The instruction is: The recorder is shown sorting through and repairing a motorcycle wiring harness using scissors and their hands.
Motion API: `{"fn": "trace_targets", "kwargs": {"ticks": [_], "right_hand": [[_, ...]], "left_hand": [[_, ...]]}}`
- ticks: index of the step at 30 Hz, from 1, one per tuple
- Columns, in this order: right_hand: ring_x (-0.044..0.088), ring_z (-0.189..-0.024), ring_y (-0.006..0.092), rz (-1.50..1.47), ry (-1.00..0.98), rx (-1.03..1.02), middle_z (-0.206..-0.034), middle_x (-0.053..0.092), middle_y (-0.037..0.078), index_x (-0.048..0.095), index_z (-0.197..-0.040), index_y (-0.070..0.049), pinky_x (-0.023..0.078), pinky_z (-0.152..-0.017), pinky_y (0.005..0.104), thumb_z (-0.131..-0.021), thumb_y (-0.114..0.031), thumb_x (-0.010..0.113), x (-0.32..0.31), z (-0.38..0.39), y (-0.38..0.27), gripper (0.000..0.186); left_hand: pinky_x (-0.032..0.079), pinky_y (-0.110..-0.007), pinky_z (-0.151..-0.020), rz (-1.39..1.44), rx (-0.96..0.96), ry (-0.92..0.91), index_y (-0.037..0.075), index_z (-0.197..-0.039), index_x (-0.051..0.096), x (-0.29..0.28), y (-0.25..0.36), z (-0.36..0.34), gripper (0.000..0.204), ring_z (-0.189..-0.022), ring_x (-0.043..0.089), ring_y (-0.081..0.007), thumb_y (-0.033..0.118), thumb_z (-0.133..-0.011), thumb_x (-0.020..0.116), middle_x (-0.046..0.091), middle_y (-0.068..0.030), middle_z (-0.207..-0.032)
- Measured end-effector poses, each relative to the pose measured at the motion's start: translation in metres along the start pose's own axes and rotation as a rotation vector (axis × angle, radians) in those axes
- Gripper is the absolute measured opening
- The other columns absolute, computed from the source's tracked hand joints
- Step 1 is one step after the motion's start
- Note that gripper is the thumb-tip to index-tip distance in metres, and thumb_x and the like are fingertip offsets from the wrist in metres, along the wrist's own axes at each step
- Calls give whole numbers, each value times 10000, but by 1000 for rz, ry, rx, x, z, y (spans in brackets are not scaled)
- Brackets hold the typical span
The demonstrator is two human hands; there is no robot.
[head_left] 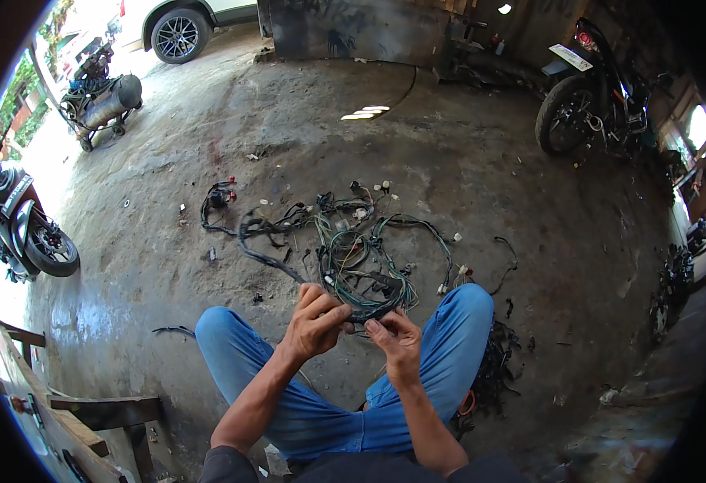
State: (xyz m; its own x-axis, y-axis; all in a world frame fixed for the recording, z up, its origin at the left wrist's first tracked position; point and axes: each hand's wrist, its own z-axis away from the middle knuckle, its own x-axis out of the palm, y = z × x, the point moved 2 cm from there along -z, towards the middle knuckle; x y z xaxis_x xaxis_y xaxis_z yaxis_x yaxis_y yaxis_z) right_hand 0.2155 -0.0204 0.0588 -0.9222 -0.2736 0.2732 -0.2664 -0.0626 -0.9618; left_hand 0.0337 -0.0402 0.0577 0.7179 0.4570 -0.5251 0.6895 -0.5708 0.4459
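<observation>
A wiring harness [345,258] of black-sleeved bundles, loose green and yellow wires and white connectors sprawls on the concrete floor between and beyond my jeans-clad knees. My left hand [316,322] is closed on a black-wrapped section of it, from which a long dark branch arches away to the upper left. Just to the right, my right hand [393,342] pinches the same bundle with thumb and fingers. Beside my right knee lies a dark heap of scraps [502,370], apparently cut sleeving or tape, with an orange piece near its lower end.
Motorcycles stand at the left [26,225] and upper right [566,117]. A wheeled compressor [107,105] is at the upper left, a white car [208,12] beyond it. A wooden frame [103,402] is near my lower left. Dark parts [671,282] line the right wall.
</observation>
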Motion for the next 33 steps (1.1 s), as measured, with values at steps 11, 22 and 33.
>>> {"fn": "trace_targets", "kwargs": {"ticks": [11,22,33], "right_hand": [[561,-883,190,648,191,-392,-967,583,58,734,-905,-42,458,-787,317,-840,-115,792,20,4,-50,114],[531,-998,221,829,310,-541,-998,565,35,774,-943,-122,428,-879,368,-756,-124,851,26,11,-33,202],[485,-970,245,943,269,-515,-965,514,62,715,-905,-52,409,-859,397,-779,-61,807,25,10,-40,156]], "left_hand": [[373,-364,-664,-128,9,120,98,-896,675,-3,4,1,278,-670,505,-211,316,-759,781,548,-8,-720],[361,-355,-648,-166,-20,80,90,-918,667,6,8,4,267,-667,497,-198,278,-774,790,569,1,-734],[365,-343,-650,-247,32,49,89,-926,657,10,15,2,262,-671,490,-175,233,-763,803,550,21,-729]]}}
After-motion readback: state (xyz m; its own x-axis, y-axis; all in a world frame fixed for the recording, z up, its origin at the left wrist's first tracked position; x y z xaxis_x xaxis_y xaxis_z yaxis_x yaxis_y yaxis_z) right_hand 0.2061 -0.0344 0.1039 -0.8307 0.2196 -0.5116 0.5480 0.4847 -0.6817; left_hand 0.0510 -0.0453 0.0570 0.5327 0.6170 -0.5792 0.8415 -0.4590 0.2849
